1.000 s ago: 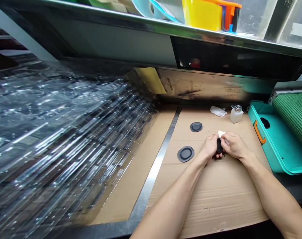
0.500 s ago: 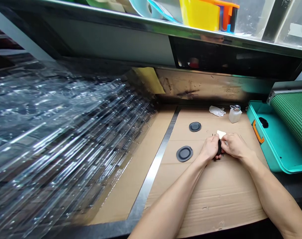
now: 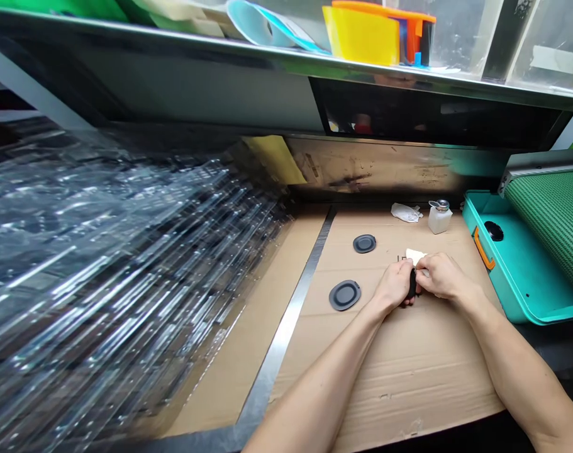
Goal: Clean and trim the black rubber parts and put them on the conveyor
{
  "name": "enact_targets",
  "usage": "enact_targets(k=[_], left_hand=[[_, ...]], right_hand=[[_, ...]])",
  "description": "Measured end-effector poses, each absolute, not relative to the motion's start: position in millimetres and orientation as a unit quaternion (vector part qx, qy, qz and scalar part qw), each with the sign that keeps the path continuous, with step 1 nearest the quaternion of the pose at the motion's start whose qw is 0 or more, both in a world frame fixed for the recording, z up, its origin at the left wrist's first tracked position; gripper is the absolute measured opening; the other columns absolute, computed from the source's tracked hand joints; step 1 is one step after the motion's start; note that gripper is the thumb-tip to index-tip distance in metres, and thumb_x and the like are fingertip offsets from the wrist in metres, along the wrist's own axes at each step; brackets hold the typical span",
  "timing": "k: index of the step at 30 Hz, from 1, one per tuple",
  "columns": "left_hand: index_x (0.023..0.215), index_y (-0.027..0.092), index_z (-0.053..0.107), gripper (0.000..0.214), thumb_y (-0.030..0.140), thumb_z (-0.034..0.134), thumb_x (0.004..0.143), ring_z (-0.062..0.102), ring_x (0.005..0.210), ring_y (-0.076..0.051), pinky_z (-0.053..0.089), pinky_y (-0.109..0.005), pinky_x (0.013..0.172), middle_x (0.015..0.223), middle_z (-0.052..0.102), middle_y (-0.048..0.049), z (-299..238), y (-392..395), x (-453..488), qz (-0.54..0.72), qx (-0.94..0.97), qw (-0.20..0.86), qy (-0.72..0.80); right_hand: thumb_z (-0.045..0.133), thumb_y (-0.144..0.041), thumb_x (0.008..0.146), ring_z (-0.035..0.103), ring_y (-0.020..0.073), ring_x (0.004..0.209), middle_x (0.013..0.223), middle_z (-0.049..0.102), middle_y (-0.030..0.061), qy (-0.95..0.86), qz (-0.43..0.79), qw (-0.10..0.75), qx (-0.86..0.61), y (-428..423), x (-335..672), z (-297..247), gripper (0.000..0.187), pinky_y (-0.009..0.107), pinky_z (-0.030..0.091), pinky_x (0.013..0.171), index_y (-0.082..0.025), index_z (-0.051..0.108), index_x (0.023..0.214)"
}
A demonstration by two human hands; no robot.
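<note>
My left hand (image 3: 395,284) is closed around a small black part (image 3: 412,284), its fingertips showing beneath. Close against it, my right hand (image 3: 441,275) is pinched at the part's right side. A white cloth or paper piece (image 3: 414,255) sticks up from between the hands, apparently gripped in the right fingers. Much of the black part is covered by fingers. To the left on the cardboard lie two dark grey oval parts with raised rims, a nearer one (image 3: 345,295) and a farther one (image 3: 364,243).
Clear plastic trays (image 3: 139,270) are stacked high at left. Behind the hands are a crumpled white cloth (image 3: 406,212) and a white pump bottle (image 3: 439,218). At right, a teal bin (image 3: 526,277) holds a black piece, beside a green conveyor belt (image 3: 557,214). A shelf (image 3: 267,60) crosses above.
The view has shifted slightly, so most things appear a little further left. Both hands stay together on the black part, and the white piece sits at a slightly different angle.
</note>
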State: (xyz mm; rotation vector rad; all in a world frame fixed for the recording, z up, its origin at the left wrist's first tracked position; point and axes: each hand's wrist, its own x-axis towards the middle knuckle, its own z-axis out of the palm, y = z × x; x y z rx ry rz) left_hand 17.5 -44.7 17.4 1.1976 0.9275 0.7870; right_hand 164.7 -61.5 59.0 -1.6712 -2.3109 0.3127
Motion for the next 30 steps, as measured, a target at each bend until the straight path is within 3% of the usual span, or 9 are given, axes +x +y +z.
enact_targets(k=[7, 12, 17, 21, 30], left_hand=[[0.07, 0.019, 0.054, 0.041, 0.047, 0.042, 0.096, 0.05, 0.031, -0.013, 0.03, -0.023, 0.03, 0.052, 0.061, -0.0037, 15, -47, 18, 0.357, 0.549, 0.636, 0.409], [0.074, 0.018, 0.053, 0.038, 0.047, 0.042, 0.096, 0.048, 0.031, -0.011, 0.031, -0.021, 0.031, 0.053, 0.061, -0.0029, 15, -52, 20, 0.344, 0.573, 0.624, 0.406], [0.083, 0.015, 0.053, 0.036, 0.042, 0.034, 0.098, 0.054, 0.038, -0.014, 0.034, -0.021, 0.034, 0.06, 0.066, -0.0081, 22, -40, 9, 0.412, 0.35, 0.73, 0.419], [0.086, 0.014, 0.052, 0.037, 0.036, 0.027, 0.1, 0.057, 0.046, -0.013, 0.038, -0.019, 0.037, 0.07, 0.068, -0.0134, 29, -23, -5, 0.463, 0.168, 0.783, 0.38], [0.089, 0.012, 0.054, 0.037, 0.036, 0.028, 0.102, 0.062, 0.056, -0.011, 0.049, -0.014, 0.042, 0.081, 0.065, -0.0147, 33, -15, -19, 0.427, 0.049, 0.839, 0.333]], right_hand=[[0.055, -0.016, 0.083, 0.061, 0.0159, 0.069, 0.08, 0.073, 0.0057, -0.813, 0.08, 0.139, -0.559, -64, 163, 62, 0.02, 0.025, 0.036, 0.065, -0.02, 0.071, 0.072], [0.058, -0.02, 0.084, 0.06, 0.0168, 0.063, 0.074, 0.072, 0.0085, -0.776, 0.08, 0.093, -0.618, -61, 170, 55, 0.021, 0.027, 0.033, 0.059, -0.019, 0.072, 0.069], [0.055, -0.02, 0.088, 0.062, 0.0138, 0.067, 0.078, 0.074, 0.0033, -0.803, 0.143, 0.174, -0.552, -58, 196, 54, 0.022, 0.023, 0.039, 0.064, -0.019, 0.076, 0.082], [0.056, -0.025, 0.089, 0.061, 0.0135, 0.062, 0.074, 0.072, 0.0007, -0.78, 0.187, 0.165, -0.574, -53, 209, 49, 0.022, 0.024, 0.039, 0.059, -0.021, 0.077, 0.086], [0.053, -0.031, 0.092, 0.062, 0.0143, 0.062, 0.075, 0.071, 0.0015, -0.767, 0.171, 0.184, -0.591, -56, 186, 50, 0.026, 0.024, 0.04, 0.06, -0.02, 0.076, 0.089]])
